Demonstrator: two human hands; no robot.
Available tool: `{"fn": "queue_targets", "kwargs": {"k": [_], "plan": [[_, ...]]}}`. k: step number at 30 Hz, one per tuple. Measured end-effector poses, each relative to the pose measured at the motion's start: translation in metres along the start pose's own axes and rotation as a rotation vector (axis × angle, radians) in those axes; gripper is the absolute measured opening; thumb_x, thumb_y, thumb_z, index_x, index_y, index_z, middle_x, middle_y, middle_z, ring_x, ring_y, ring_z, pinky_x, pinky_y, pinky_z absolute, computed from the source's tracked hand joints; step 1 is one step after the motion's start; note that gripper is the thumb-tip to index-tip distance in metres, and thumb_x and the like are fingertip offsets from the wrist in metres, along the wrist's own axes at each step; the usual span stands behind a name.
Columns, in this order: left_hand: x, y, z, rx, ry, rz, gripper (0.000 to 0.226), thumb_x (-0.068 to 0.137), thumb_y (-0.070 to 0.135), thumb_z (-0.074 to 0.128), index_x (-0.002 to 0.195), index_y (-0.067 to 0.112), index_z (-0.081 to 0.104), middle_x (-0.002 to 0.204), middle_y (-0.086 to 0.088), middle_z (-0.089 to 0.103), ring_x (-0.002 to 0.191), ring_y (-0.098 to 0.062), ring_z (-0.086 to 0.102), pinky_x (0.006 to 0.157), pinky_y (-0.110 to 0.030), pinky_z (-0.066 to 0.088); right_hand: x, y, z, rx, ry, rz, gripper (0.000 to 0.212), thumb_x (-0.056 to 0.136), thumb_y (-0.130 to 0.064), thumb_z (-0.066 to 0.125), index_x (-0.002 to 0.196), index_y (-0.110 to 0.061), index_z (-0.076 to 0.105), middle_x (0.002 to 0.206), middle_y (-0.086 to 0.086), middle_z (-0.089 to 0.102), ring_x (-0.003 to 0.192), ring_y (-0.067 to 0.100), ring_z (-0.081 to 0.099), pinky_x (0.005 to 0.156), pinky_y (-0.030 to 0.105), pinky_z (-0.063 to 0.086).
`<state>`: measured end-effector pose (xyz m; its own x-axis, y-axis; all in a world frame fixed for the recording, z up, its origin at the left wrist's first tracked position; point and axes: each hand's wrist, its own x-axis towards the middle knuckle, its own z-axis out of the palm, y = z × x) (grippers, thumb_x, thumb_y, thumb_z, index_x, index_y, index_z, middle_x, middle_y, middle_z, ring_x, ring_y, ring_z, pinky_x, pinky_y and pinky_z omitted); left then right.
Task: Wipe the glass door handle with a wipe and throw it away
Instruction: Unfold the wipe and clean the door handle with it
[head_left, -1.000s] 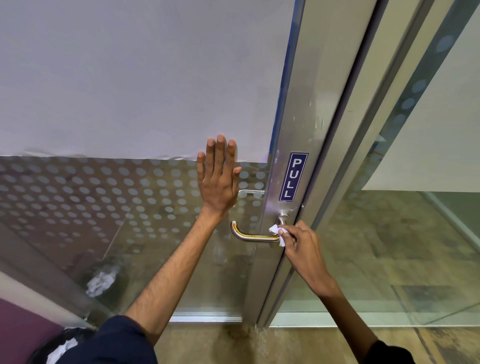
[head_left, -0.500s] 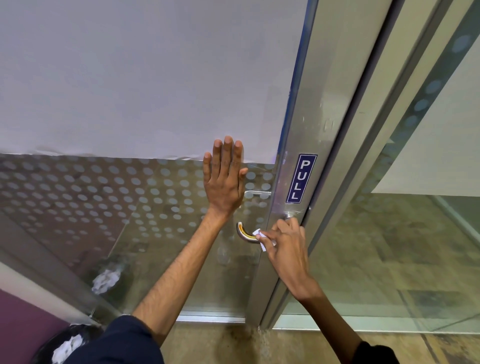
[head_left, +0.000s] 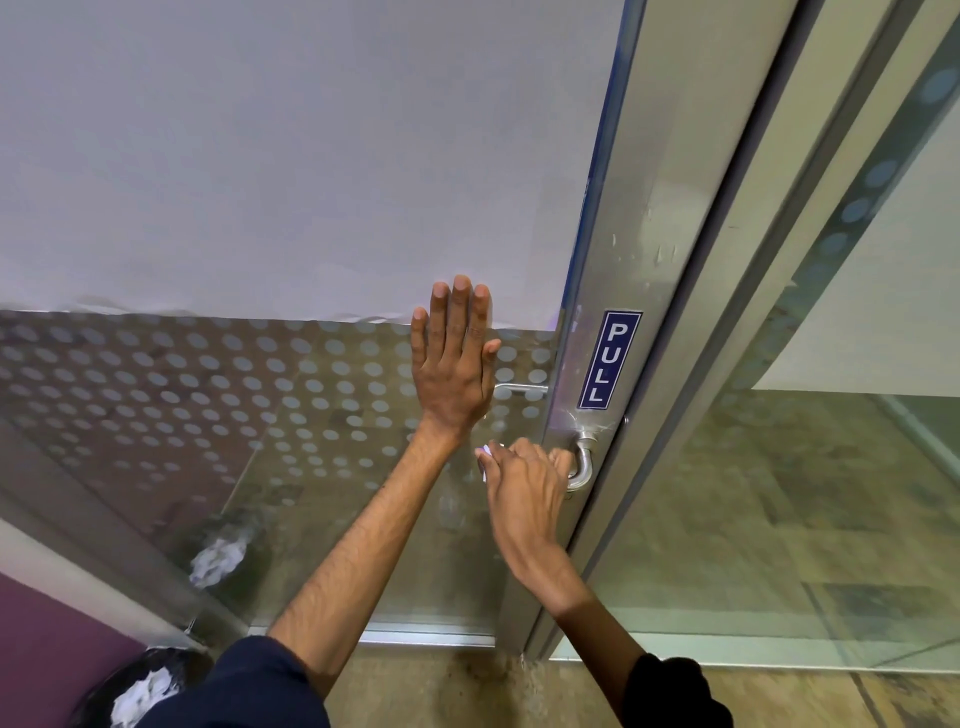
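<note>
Handle (head_left: 583, 467) mostly hidden now under the right hand (head_left: 524, 488), which has slid leftward along it pinching the wipe (head_left: 487, 453); left hand (head_left: 454, 364) spread flat on the glass (head_left: 311, 395); wiping looks underway, disposal pending.

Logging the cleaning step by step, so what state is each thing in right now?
glass door: shut, as far as the frame shows.
door handle: mostly covered by the right hand.
wipe: held against the handle, only a corner showing.
left hand: open, flat on the glass.
right hand: closed around wipe and handle.
bin: open, white waste inside.
</note>
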<state>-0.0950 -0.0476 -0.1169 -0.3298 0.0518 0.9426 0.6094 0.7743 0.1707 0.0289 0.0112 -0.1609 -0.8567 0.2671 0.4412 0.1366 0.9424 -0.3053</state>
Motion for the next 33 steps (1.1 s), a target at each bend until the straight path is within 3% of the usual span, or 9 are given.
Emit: {"fn": "queue_targets", "kwargs": {"k": [4,6,9,13,16,24,28,33], "plan": [[0.000,-0.001,0.001,0.005,-0.002,0.000,0.055,0.108,0.035,0.010,0.158,0.021,-0.006,0.167,0.007,-0.018,0.156,-0.012,-0.012,0.129,-0.035,-0.007,-0.002,0.002,-0.001,0.003,-0.002,-0.048,0.017,0.088,-0.033,0.068,0.090,-0.018,0.073,0.075,0.002,0.064,0.075,0.023,0.056,0.070,0.035,0.035],[-0.001,-0.001,0.002,0.004,0.000,-0.001,0.055,0.108,0.035,0.010,0.159,0.021,-0.005,0.168,0.006,-0.017,0.156,-0.013,-0.012,0.129,-0.035,-0.007,-0.010,0.008,0.000,0.024,0.022,-0.121,0.016,0.087,-0.026,0.071,0.100,-0.016,0.072,0.078,0.001,0.061,0.073,0.021,0.056,0.070,0.031,0.033],[-0.002,-0.002,0.003,0.008,0.002,-0.001,0.055,0.108,0.035,0.011,0.159,0.021,-0.004,0.168,0.006,-0.016,0.157,-0.013,-0.011,0.129,-0.035,-0.006,-0.018,0.024,0.002,0.130,0.065,-0.237,0.028,0.086,-0.013,0.072,0.113,-0.018,0.070,0.084,0.001,0.061,0.075,0.021,0.055,0.072,0.029,0.029],[-0.002,-0.003,0.004,0.006,-0.003,-0.002,0.055,0.108,0.035,0.012,0.159,0.021,-0.003,0.168,0.005,-0.015,0.157,-0.014,-0.010,0.129,-0.036,-0.006,-0.017,0.054,0.005,0.278,0.086,-0.410,0.044,0.081,0.001,0.075,0.118,-0.021,0.068,0.085,0.003,0.063,0.076,0.022,0.057,0.071,0.033,0.045],[-0.002,-0.003,0.004,0.009,0.002,0.000,0.055,0.108,0.035,0.012,0.159,0.021,-0.002,0.168,0.005,-0.014,0.157,-0.014,-0.010,0.129,-0.036,-0.006,-0.016,0.072,0.006,0.296,0.083,-0.501,0.055,0.078,0.006,0.075,0.123,-0.023,0.061,0.093,0.003,0.066,0.083,0.018,0.053,0.080,0.025,0.037],[-0.002,-0.004,0.005,0.002,-0.003,-0.012,0.055,0.108,0.036,0.011,0.159,0.021,-0.003,0.168,0.006,-0.014,0.157,-0.014,-0.009,0.129,-0.036,-0.006,0.000,0.034,-0.002,0.329,-0.085,-0.475,0.015,0.092,-0.008,0.065,0.102,-0.015,0.073,0.085,0.003,0.054,0.079,0.015,0.047,0.068,0.017,0.030],[-0.003,-0.004,0.006,-0.004,-0.007,-0.018,0.054,0.108,0.035,0.010,0.159,0.021,-0.003,0.168,0.006,-0.014,0.157,-0.014,-0.009,0.129,-0.036,-0.006,0.000,0.032,-0.006,0.345,-0.142,-0.431,0.016,0.091,-0.010,0.065,0.102,-0.014,0.076,0.080,0.002,0.052,0.079,0.015,0.045,0.070,0.024,0.039],[-0.002,-0.004,0.005,-0.007,-0.001,-0.009,0.055,0.108,0.035,0.012,0.159,0.021,-0.003,0.168,0.006,-0.014,0.157,-0.014,-0.009,0.129,-0.036,-0.005,-0.009,0.048,-0.013,0.363,-0.175,-0.439,0.019,0.089,-0.012,0.069,0.107,-0.017,0.075,0.078,-0.002,0.055,0.078,0.014,0.045,0.069,0.022,0.034]]}}
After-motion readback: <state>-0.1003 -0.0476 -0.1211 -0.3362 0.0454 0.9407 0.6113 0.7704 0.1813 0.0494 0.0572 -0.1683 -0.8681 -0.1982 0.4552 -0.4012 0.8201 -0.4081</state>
